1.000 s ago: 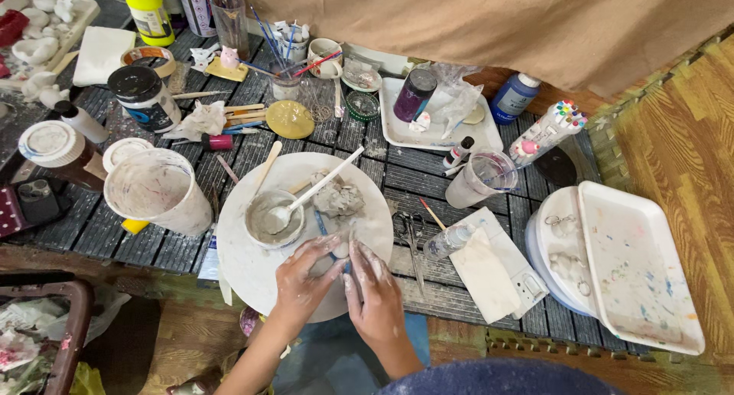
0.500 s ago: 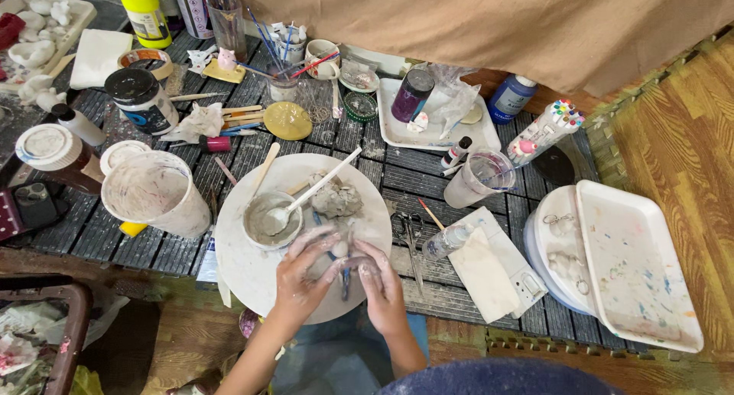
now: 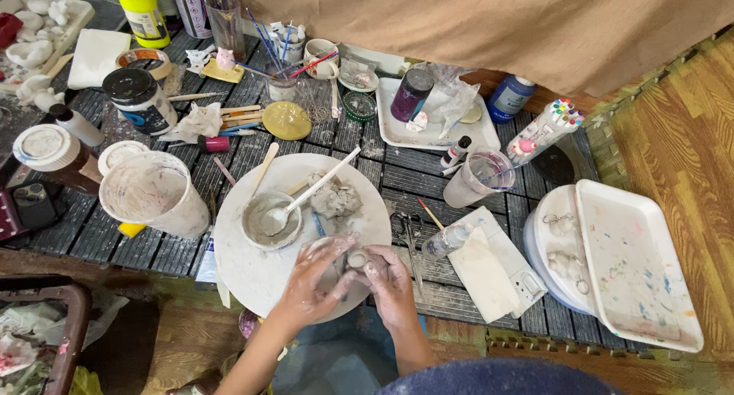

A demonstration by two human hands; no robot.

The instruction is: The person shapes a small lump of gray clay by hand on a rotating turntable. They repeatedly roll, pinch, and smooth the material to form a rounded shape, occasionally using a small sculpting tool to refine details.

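Observation:
Both my hands meet over the near edge of a round white board (image 3: 252, 269). My left hand (image 3: 315, 279) and my right hand (image 3: 390, 282) are smeared with grey clay and cup a small clay piece (image 3: 357, 259) between them. Just beyond my fingers lies a lump of grey clay (image 3: 334, 198). To its left a small bowl of grey slip (image 3: 269, 221) holds a white spoon (image 3: 317, 188) that slants up to the right.
A white bucket (image 3: 149, 195) stands left of the board. Scissors (image 3: 405, 230), a small spray bottle (image 3: 447, 240) and a white cloth (image 3: 483, 274) lie to the right. Two stained white trays (image 3: 634, 265) sit far right. Paint bottles, brushes and jars crowd the back.
My hands have drawn closer together and shifted slightly right on the board, closing around the small clay piece. The camera view has moved a little.

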